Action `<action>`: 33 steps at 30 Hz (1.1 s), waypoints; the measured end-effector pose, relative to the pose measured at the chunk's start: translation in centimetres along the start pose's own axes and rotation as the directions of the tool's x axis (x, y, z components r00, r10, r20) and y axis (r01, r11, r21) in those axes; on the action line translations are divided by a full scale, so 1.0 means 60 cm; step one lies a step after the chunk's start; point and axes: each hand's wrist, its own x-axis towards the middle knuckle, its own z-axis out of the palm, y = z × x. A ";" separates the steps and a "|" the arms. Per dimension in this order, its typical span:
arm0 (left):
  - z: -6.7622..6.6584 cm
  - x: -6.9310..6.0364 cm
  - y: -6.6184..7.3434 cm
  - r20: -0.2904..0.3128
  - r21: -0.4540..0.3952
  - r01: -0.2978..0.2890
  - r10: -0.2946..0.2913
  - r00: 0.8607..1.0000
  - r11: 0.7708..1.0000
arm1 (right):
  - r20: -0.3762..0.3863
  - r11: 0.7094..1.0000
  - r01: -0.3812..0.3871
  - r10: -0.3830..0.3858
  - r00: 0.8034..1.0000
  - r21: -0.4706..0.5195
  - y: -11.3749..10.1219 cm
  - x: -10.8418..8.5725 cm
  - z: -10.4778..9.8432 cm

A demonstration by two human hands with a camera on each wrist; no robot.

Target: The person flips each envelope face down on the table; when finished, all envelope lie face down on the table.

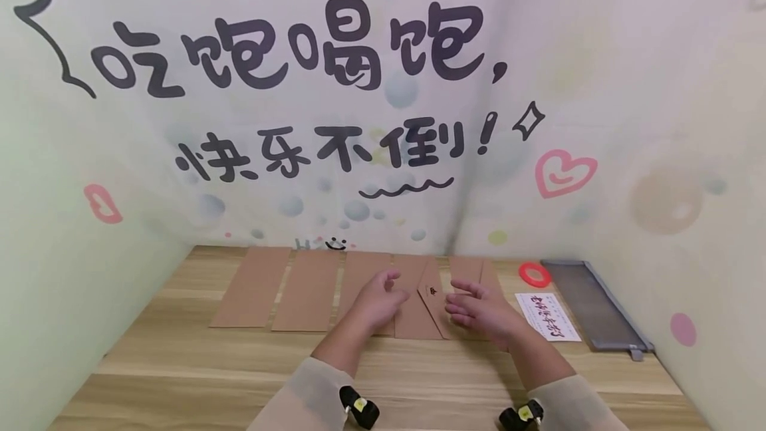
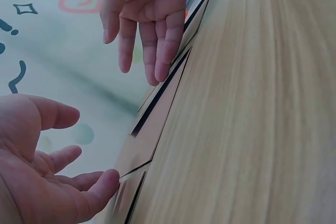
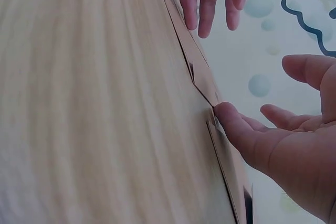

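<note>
Several flat brown paper pieces lie in a row at the back of the table. The left hand (image 1: 378, 301) hovers above the third and fourth pieces, its fingers loosely bent and holding nothing. Over the two rightmost pieces is the right hand (image 1: 481, 311), palm turned inward, also empty. Between the hands, the fourth brown piece (image 1: 413, 314) shows a slanted flap with a small dark mark. In the left wrist view both the left hand (image 2: 58, 166) and the right hand (image 2: 152, 19) have spread fingers. The right wrist view shows the right hand (image 3: 289, 135) near a paper edge.
To the right lie a red ring (image 1: 534, 275), a white card (image 1: 547, 317) with red writing and a grey mesh pouch (image 1: 598, 304). More brown pieces (image 1: 251, 288) lie at the left. A printed cloth (image 1: 383, 105) hangs behind the wooden table (image 1: 179, 378).
</note>
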 end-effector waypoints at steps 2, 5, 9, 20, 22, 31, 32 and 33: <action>-0.001 0.000 0.001 -0.001 0.010 -0.001 0.001 1.000 1.000 | 0.009 1.000 -0.001 0.001 1.000 0.004 0.000 -0.001 0.000; -0.005 0.000 0.001 -0.006 0.021 0.004 -0.004 1.000 1.000 | 0.013 1.000 -0.006 0.006 1.000 0.012 0.000 -0.001 0.001; -0.010 -0.001 0.002 -0.003 0.017 0.005 -0.005 1.000 1.000 | 0.019 1.000 -0.004 0.004 1.000 0.008 -0.001 -0.003 0.005; -0.014 -0.001 0.003 0.023 -0.018 0.016 -0.016 1.000 1.000 | -0.006 1.000 -0.014 0.014 1.000 0.016 -0.004 -0.006 0.009; -0.015 -0.003 0.005 0.038 -0.026 0.013 -0.012 0.999 1.000 | -0.006 1.000 -0.014 0.015 1.000 0.016 -0.004 -0.005 0.008; -0.008 -0.006 0.005 0.088 -0.020 0.010 -0.008 0.996 1.000 | -0.005 1.000 -0.017 0.017 1.000 0.019 -0.004 -0.005 0.008; -0.006 -0.006 0.004 0.093 -0.022 0.003 -0.001 0.996 1.000 | -0.009 1.000 -0.018 0.018 1.000 0.018 -0.005 -0.005 0.008; -0.004 -0.005 0.003 0.098 -0.021 -0.003 0.005 0.995 1.000 | -0.013 1.000 -0.017 0.018 1.000 0.020 -0.005 -0.006 0.008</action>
